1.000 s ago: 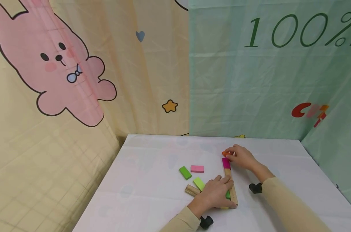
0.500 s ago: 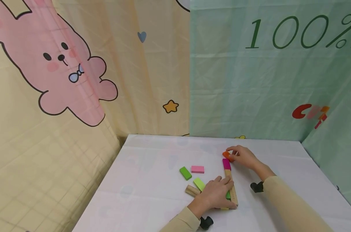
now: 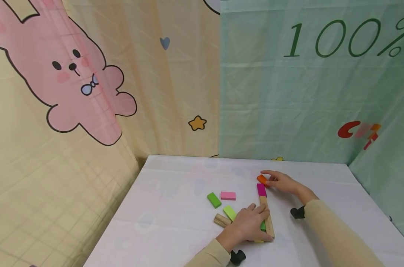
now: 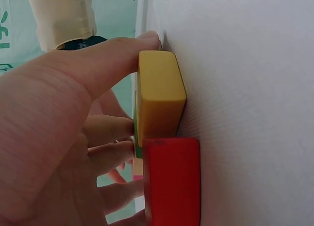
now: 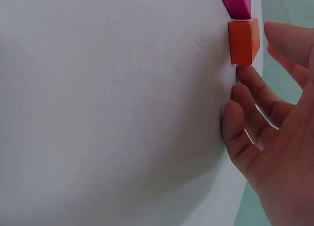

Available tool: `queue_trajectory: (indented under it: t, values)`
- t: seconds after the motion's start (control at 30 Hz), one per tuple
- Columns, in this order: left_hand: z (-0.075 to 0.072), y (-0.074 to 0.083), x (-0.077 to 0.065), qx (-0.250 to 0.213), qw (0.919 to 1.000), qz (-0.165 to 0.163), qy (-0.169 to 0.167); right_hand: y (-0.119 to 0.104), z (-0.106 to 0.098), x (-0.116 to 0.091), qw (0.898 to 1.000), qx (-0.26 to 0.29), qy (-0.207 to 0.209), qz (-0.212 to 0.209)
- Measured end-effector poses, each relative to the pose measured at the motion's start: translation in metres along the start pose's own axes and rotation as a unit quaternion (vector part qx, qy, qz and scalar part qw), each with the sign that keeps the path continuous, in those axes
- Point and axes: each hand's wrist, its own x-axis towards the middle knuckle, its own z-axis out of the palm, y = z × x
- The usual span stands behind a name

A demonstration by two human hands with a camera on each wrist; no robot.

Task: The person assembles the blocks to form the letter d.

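An orange block (image 3: 262, 180) lies at the far end of a row, tilted against the line of a magenta block (image 3: 261, 190) and plain wooden blocks (image 3: 270, 224). Beside it my right hand (image 3: 283, 183) rests with fingers spread; the right wrist view shows a gap between thumb and orange block (image 5: 241, 42), and fingertips low at the table. My left hand (image 3: 248, 222) lies across the near end of the row, fingers spread over a green block (image 3: 263, 226). In the left wrist view its thumb touches a yellow block (image 4: 162, 79), beside a red block (image 4: 171, 182).
Left of the row lie a pink block (image 3: 228, 195), a green block (image 3: 214, 200), a lime block (image 3: 229, 213) and a wooden piece (image 3: 222, 220), partly behind the left hand. The white table (image 3: 162, 207) ends at a printed curtain (image 3: 175, 111).
The right fingers have loosened from the orange block and drawn slightly right; more of the block shows, turned at an angle. The left hand stays in place.
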Motion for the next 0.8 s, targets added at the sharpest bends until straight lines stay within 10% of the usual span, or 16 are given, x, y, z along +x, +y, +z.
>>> queue_trajectory:
  t: [0.8]
  values:
    - [0.0021,-0.0019,0.0022,0.001,1.0000,0.005,0.005,0.0055,0.0004,0.0073,0.999,0.027,-0.017,0.000]
